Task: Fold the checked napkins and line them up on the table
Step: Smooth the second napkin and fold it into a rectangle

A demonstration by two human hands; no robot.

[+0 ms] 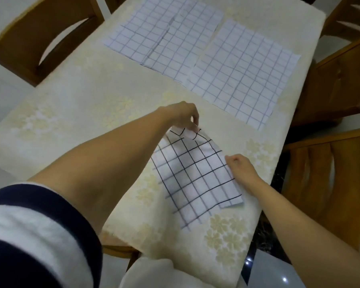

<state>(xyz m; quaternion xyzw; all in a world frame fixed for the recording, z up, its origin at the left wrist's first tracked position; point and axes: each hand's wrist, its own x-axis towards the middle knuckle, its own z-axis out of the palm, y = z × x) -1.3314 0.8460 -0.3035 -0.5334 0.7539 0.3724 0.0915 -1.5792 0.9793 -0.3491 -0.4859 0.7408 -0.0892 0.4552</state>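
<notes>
A white napkin with a black check (195,179) lies near the table's front right edge, its far corner raised. My left hand (185,116) pinches that raised far corner. My right hand (240,169) holds the napkin's right edge, fingers curled at it. Three more checked napkins lie flat farther back: one at the right (243,73), one in the middle (187,34) and one at the left (141,30), the middle and left ones overlapping.
The table (81,104) wears a cream floral cloth. Wooden chairs stand at the far left (42,38), at the right (339,84) and near right (328,175). A pale cushion (154,273) shows at the bottom edge.
</notes>
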